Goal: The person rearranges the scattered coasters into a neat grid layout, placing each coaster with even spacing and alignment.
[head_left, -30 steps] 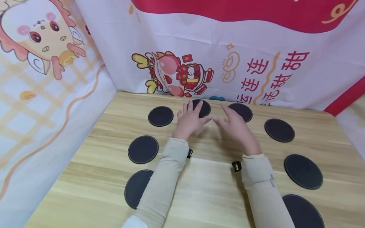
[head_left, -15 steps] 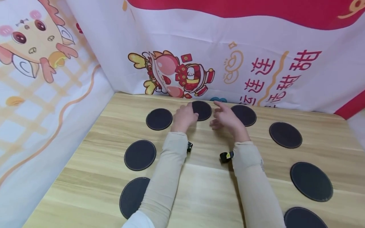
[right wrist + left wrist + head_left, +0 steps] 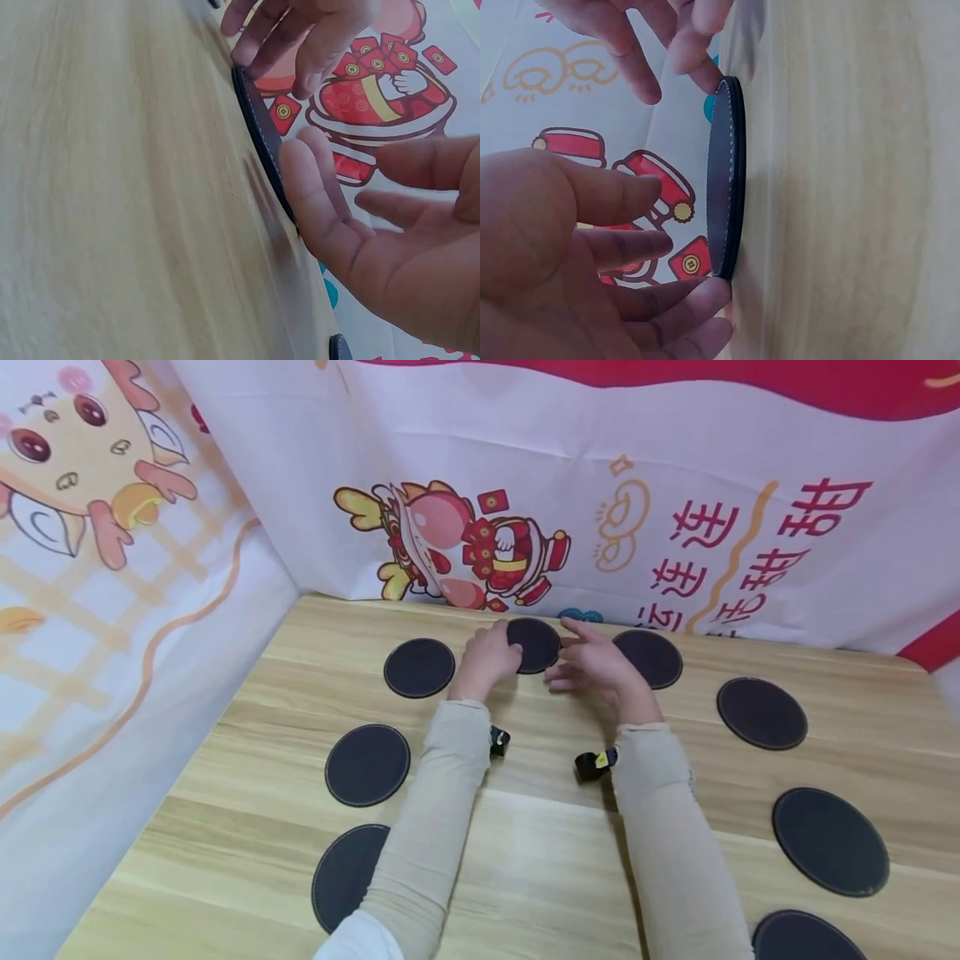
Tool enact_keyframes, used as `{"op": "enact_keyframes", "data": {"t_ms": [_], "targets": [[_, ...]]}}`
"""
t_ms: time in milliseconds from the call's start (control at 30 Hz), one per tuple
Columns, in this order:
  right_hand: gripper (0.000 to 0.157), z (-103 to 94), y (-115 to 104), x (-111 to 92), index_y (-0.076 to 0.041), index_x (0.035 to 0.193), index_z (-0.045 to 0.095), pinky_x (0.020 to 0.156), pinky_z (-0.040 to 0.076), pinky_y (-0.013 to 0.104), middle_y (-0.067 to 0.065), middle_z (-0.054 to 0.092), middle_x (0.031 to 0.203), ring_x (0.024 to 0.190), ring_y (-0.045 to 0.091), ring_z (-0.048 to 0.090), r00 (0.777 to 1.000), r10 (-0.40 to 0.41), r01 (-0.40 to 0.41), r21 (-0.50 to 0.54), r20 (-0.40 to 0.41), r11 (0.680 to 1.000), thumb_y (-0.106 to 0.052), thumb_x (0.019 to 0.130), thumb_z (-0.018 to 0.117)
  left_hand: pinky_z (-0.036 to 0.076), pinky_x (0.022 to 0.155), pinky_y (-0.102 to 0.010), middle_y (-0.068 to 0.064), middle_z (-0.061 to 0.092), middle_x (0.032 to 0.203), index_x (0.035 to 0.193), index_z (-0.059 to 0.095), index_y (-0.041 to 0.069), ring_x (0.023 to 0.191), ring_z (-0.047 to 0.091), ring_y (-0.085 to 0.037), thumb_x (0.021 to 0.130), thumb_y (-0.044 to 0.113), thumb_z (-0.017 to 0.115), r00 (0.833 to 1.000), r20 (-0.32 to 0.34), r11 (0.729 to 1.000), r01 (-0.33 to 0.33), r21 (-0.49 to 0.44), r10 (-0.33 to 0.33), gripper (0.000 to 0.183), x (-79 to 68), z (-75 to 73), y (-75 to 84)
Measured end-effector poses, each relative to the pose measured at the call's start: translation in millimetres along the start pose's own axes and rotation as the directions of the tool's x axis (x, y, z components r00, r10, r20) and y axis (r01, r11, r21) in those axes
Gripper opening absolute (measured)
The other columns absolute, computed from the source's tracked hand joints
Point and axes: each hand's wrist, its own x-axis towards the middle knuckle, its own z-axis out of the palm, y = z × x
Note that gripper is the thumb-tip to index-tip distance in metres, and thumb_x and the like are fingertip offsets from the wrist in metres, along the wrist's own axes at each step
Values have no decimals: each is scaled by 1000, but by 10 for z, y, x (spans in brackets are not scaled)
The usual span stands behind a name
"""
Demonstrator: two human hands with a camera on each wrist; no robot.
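A round black coaster [image 3: 535, 646] with pale edge stitching lies flat at the back of the wooden table [image 3: 540, 852], between the two hands. My left hand [image 3: 486, 660] is at its left side; in the left wrist view the fingertips touch the rim of the coaster [image 3: 721, 180], with the thumb raised off it. On the other side my right hand [image 3: 600, 667] has its fingers loosely bent, fingertips right at the rim, and its index finger stretched toward the back. Both thumbs stand apart from the coaster [image 3: 259, 124] in the right wrist view.
More black coasters form an arc: one to the left [image 3: 419, 668], one behind the right hand [image 3: 651, 658], and several down both sides. A printed cloth [image 3: 465, 452] hangs along the back edge, another cloth [image 3: 150, 693] along the left. Small black devices sit at both wrists.
Both hands have come down from above the table to the middle back coaster. The left hand's spread fingers have drawn in at its left rim, the right hand's at its right rim.
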Motion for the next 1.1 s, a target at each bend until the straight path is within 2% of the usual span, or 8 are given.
{"op": "enact_keyframes", "data": {"t_ms": [233, 433, 533, 600, 733, 900, 1000, 1100], "targets": [[66, 67, -12, -15, -19, 163, 21, 95, 52, 45, 16, 21, 164, 110, 34, 61, 996, 13, -5, 93, -83, 996, 2, 103, 37, 34, 110, -50, -24, 45, 147, 152, 41, 4, 134, 42, -43, 104, 23, 51, 1000, -21, 999, 10, -49, -11, 53, 16, -10, -53], [64, 84, -16, 1, -14, 162, 24, 95, 53, 43, 17, 29, 159, 95, 26, 62, 993, 3, 9, 103, -122, 995, 4, 102, 38, 36, 108, -51, -26, 46, 143, 151, 44, 3, 130, 43, -45, 101, 20, 52, 999, -53, 998, 3, -55, -6, 53, 15, -20, -48], [65, 97, -17, -10, -12, 161, 25, 91, 54, 40, 18, 34, 155, 90, 21, 58, 990, -1, 17, 107, -141, 994, 5, 100, 39, 40, 103, -49, -26, 50, 134, 145, 52, 3, 123, 47, -43, 98, 16, 53, 996, -90, 997, 17, -72, -24, 49, 7, -22, -52], [66, 107, -11, -15, -11, 161, 26, 85, 54, 36, 17, 40, 147, 86, 19, 55, 987, -5, 23, 111, -160, 994, 7, 98, 41, 42, 100, -47, -24, 51, 128, 141, 56, 3, 118, 49, -41, 95, 13, 54, 993, -110, 995, 34, -96, -45, 47, 4, -19, -61], [67, 160, -14, -45, -11, 159, 31, 74, 50, 31, 10, 50, 117, 78, 16, 51, 977, -29, 61, 144, -213, 988, 8, 97, 46, 44, 98, -46, -23, 51, 125, 137, 61, 4, 114, 53, -38, 94, 10, 54, 985, -150, 986, 57, -159, -81, 45, -9, -30, -71], [61, 217, -40, -78, -7, 155, 39, 74, 51, 30, 3, 52, 87, 74, 13, 50, 958, -48, 105, 192, -282, 976, 8, 97, 48, 44, 100, -43, -22, 53, 129, 135, 64, 6, 116, 54, -35, 93, 7, 53, 981, -176, 977, 42, -207, -80, 43, -31, -63, -96], [54, 232, -46, -82, -4, 152, 44, 73, 51, 28, 2, 51, 80, 73, 13, 50, 953, -39, 101, 193, -301, 976, 5, 99, 48, 43, 103, -41, -19, 57, 131, 132, 66, 7, 122, 53, -32, 92, 4, 51, 982, -176, 972, 18, -236, -61, 43, -44, -70, -127], [49, 242, -37, -87, -2, 147, 49, 68, 51, 25, 2, 52, 81, 71, 12, 51, 952, -44, 101, 175, -304, 979, 6, 99, 47, 43, 103, -39, -15, 61, 132, 130, 68, 7, 124, 53, -29, 91, 0, 50, 984, -173, 965, -3, -262, -44, 44, -58, -73, -155]]}}
